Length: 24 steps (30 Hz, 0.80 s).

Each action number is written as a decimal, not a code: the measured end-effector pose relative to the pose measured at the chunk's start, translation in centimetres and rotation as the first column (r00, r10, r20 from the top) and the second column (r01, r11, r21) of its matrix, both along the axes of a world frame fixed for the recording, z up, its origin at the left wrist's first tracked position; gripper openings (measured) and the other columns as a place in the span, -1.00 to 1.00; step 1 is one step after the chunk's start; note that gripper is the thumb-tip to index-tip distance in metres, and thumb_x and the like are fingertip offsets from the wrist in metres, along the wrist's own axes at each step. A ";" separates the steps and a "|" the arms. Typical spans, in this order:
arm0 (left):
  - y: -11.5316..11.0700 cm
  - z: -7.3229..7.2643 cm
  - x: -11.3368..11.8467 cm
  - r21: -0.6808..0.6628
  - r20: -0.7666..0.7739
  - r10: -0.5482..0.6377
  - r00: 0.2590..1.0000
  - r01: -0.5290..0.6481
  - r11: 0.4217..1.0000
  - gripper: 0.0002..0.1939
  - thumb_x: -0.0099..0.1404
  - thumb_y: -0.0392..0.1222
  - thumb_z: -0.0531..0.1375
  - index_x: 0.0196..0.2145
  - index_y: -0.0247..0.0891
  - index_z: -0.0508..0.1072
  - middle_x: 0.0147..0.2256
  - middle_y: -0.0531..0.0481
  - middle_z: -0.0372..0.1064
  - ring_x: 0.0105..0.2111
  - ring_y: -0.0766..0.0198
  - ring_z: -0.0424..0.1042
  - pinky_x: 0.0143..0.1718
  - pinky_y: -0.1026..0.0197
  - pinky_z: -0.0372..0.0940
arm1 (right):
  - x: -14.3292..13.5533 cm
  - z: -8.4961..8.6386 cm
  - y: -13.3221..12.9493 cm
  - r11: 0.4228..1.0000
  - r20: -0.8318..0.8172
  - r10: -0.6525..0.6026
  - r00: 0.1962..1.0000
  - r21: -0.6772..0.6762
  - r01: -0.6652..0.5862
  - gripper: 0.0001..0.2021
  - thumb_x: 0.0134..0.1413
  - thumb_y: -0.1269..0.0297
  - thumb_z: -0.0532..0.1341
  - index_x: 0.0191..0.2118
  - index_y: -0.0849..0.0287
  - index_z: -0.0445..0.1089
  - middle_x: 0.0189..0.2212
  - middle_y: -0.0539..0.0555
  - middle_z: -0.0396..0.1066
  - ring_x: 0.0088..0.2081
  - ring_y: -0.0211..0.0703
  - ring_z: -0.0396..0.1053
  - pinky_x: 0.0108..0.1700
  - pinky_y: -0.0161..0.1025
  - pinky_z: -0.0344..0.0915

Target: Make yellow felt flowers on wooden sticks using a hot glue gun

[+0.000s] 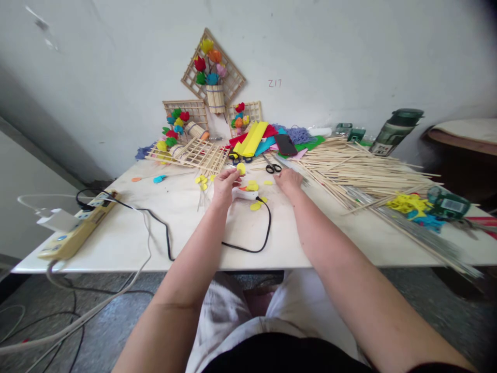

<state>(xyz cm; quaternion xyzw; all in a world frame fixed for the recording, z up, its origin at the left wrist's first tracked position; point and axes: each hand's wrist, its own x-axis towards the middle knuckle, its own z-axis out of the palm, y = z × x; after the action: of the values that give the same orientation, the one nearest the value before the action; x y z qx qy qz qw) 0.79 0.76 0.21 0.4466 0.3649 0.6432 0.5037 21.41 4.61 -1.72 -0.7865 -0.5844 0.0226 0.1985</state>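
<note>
My left hand point(225, 185) pinches a round yellow petal point(240, 169) between thumb and fingertips, above the table. Just right of that wrist lies a white hot glue gun point(245, 195) with an orange part and a black cord. Loose yellow petals point(255, 206) are scattered around it. My right hand point(289, 181) rests low over the table with its fingers drawn together; what they hold, if anything, I cannot make out. Black-handled scissors point(273, 168) lie just beyond its fingertips. A bundle of thin metallic wires point(300, 170) runs beside that hand.
Wooden sticks point(361, 166) are heaped at the right, near a dark bottle point(398, 132). Coloured sheets point(252, 139) and a phone point(285, 145) lie at the back. Lattice panels with flowers point(213, 67) lean on the wall. A power strip point(77, 228) with cords lies left.
</note>
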 end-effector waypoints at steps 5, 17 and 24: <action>0.1 -0.3 0.0 0.007 -0.026 -0.009 1.000 0.009 1.000 -0.68 -0.15 -0.02 0.37 -0.45 -0.26 0.49 -0.53 0.04 0.41 -0.54 0.39 0.34 -0.50 0.31 0.20 | -0.4 0.0 0.4 0.999 0.000 -0.022 1.000 -0.046 0.022 -0.70 0.08 0.36 0.16 -0.10 0.34 0.50 -0.09 0.46 0.45 -0.06 0.16 0.43 -0.11 -0.07 0.31; -0.2 -0.1 0.1 0.009 -0.063 -0.078 0.995 0.079 0.997 -0.63 -0.11 0.01 0.39 -0.40 -0.28 0.48 -0.41 -0.04 0.49 -0.49 0.37 0.40 -0.48 0.31 0.24 | -1.8 0.8 -0.3 0.960 -0.548 0.195 0.813 0.275 -0.044 -0.85 -0.02 0.25 0.22 -0.45 0.22 0.46 -0.45 0.11 0.51 -0.43 -0.18 0.39 -0.34 -0.28 0.29; -0.3 0.0 0.0 0.029 -0.076 -0.066 0.995 0.068 0.997 -0.62 -0.16 -0.02 0.41 -0.42 -0.29 0.48 -0.50 0.03 0.41 -0.44 0.30 0.44 -0.51 0.32 0.21 | -4.1 2.9 -3.0 0.825 -0.831 0.466 0.304 0.284 -0.488 -0.84 -0.19 0.34 0.33 -0.59 0.24 0.34 -0.70 -0.05 0.34 -0.71 -0.43 0.14 -0.69 -0.45 -0.02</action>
<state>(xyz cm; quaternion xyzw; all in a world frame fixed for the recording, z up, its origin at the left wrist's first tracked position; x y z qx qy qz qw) 0.75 0.51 0.20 0.4902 0.3581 0.6145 0.5039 17.34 1.60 1.14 -0.4532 -0.6026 0.4848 0.4433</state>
